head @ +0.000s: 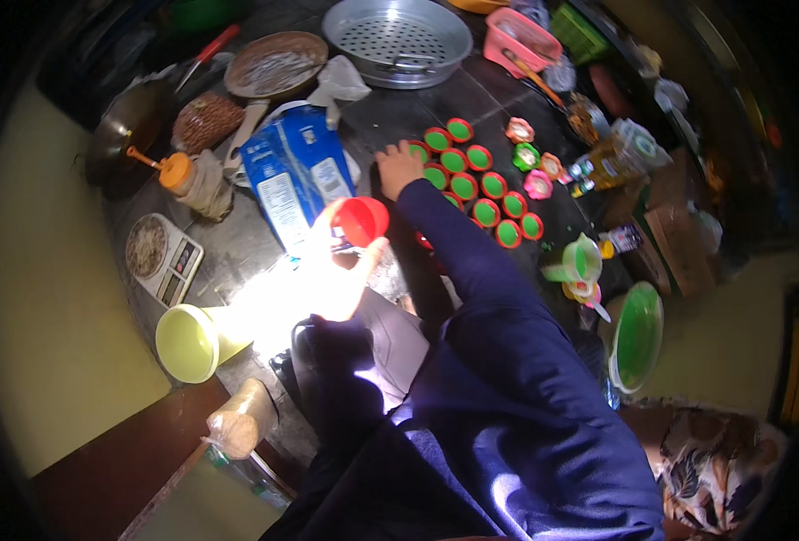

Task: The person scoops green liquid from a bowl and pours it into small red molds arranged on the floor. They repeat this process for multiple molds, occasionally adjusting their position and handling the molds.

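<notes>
My left hand (340, 274), washed out by bright light, holds a red plastic cup mould (361, 222) between thumb and fingers. Whether more cups are nested in it cannot be told. My right hand (399, 172) reaches across to the dark tiled counter, palm down, at the far left corner of a group of small red moulds (464, 186) filled with green. Its fingertips lie beside one filled mould (419, 151); what is under the palm is hidden. My right sleeve covers part of the group. Left of the hands, a blue printed plastic packet (298, 169) lies on the counter.
A perforated steamer pan (399, 40) stands at the back. Flower-shaped moulds (538, 184), a green-filled measuring jug (578, 260) and a green-stained bowl (637, 338) are rightward. A kitchen scale (164, 257) and a tipped yellow container (190, 343) lie left.
</notes>
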{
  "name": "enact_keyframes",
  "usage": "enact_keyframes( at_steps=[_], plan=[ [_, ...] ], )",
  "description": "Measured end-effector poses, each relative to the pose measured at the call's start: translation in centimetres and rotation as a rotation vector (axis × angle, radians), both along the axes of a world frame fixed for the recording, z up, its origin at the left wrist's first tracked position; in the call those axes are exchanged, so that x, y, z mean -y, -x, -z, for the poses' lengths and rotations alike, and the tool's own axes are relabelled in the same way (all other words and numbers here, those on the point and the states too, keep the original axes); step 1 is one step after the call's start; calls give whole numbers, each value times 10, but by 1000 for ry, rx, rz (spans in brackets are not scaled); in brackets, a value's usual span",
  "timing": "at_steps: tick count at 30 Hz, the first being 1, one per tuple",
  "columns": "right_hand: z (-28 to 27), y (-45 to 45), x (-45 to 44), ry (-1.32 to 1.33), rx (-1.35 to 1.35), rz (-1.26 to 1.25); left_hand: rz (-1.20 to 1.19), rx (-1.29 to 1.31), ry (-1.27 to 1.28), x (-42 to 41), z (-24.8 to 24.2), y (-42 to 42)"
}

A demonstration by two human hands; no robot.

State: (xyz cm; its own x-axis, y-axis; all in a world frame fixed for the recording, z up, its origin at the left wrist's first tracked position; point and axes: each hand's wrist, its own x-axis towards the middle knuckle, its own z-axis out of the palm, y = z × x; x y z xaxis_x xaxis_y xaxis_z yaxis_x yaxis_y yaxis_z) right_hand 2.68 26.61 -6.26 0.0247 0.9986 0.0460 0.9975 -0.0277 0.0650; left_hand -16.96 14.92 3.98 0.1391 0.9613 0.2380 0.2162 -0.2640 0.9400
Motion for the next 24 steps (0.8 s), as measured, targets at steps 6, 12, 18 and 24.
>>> enact_keyframes(
  at_steps=[6, 12, 18, 24],
  plan=[
    [2, -10, -3, -10, 55, -54, -76, 105, 70, -3, 9, -1],
    [-19, -11, -1, -22, -84, -99, -89, 53, -93, -2, 13, 5],
    [-48, 1, 33, -192, -428, -88, -61, 83, -96, 0, 14, 3],
    [-71, 9, 98, -210, -536, 13, -3, 212, 42, -1, 15, 4]
  ],
)
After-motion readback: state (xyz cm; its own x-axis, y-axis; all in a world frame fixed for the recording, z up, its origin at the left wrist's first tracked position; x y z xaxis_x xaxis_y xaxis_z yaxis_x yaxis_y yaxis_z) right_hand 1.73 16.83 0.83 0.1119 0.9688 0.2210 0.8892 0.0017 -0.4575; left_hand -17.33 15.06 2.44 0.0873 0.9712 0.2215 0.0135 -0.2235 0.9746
